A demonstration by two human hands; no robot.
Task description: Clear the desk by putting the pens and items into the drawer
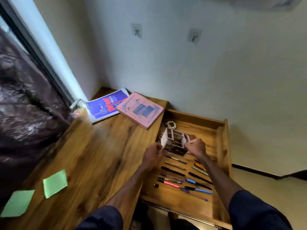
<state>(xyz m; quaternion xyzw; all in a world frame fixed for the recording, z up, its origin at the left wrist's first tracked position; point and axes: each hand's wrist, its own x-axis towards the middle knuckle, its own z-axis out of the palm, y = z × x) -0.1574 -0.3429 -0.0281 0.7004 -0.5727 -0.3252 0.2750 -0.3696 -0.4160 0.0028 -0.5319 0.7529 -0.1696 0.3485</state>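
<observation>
organiser: white plastic compartmented desk organiser (174, 141) held inside open wooden drawer (222, 146), 12 o'clock of the pens (172, 171)
grip: left hand (152, 155) and right hand (196, 147) clasp opposite sides, keeping it level
desk: green sticky notes (55, 183) at 9 o'clock, not yet cleared

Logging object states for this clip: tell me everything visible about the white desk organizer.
The white desk organizer looks like plastic, split into several open compartments, with a dark patterned front panel. It is tilted, over the open drawer behind the rows of pens. The left hand and right hand grip its opposite sides. Its contents are too blurred to tell.
</observation>
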